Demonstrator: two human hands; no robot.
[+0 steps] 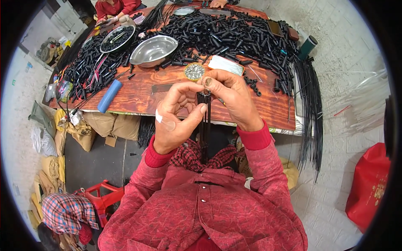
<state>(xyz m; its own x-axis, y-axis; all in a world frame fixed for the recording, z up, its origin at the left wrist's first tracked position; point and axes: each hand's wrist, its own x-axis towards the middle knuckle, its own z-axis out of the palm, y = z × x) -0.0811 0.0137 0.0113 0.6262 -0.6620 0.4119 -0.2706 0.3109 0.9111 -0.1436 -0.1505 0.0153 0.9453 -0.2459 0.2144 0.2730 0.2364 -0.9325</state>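
A bundle of slim black rods [204, 125], like an umbrella frame, stands upright in front of my body with its top between my hands. My left hand [176, 113] is curled about its upper left side, the thumb tip against the dark top and the index finger reaching up to a thin pale wire [202, 78]. In a pinch of thumb and index finger, my right hand [230, 94] holds that wire just above the rods. White tape covers part of my left hand near the thumb. The inner fingertips are partly hidden.
Black tubular parts [209, 33] heap across the wooden table [146, 90]. Near my hands are a yellow-rimmed dish of small metal pieces [194, 71], a white tray [226, 65], a steel basin [153, 50] and a blue cylinder [109, 96]. A co-worker in red [117, 7] sits at the far left.
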